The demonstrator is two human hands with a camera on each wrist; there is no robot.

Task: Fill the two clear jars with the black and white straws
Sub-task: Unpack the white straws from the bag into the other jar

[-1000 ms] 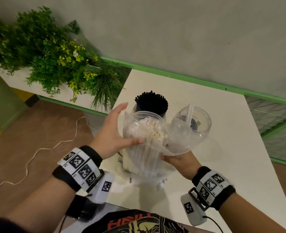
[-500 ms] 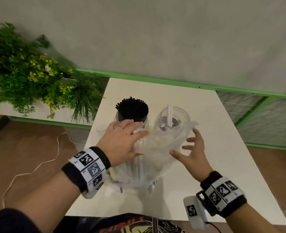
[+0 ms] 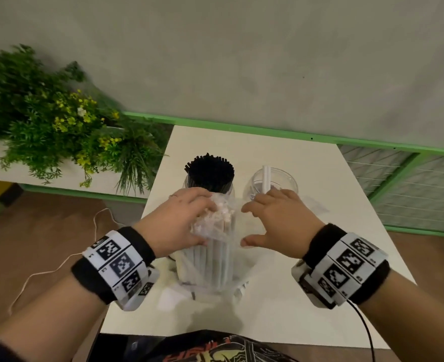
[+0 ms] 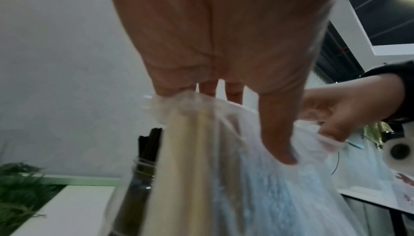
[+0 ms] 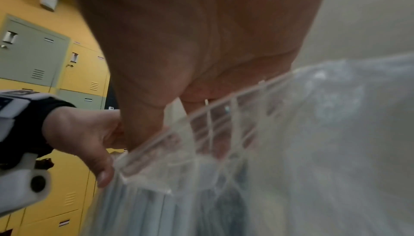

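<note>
Upright on the white table [image 3: 307, 304] stands a clear plastic bag of white straws [image 3: 211, 259]. My left hand [image 3: 207, 222] grips its top, fingers over the straw ends and thumb on the plastic [image 4: 246, 195]. Just to the right, my right hand [image 3: 244, 226] pinches the bag's loose open edge [image 5: 201, 144]. Behind the bag, the left clear jar [image 3: 189, 185] is packed with black straws [image 3: 209, 172]. The right clear jar [image 3: 286, 180] holds just one or two white straws [image 3: 266, 176].
A planter of green plants with yellow flowers [image 3: 59, 126] runs along the table's left side. A green rail [image 3: 267, 133] and wire mesh panel [image 3: 411, 189] lie behind and right. A white cable [image 3: 59, 265] trails on the floor at left.
My left hand has closed over the top of the straw bag. My right hand left the bag's lower side, rose and now pinches its open edge. The bag stays upright.
</note>
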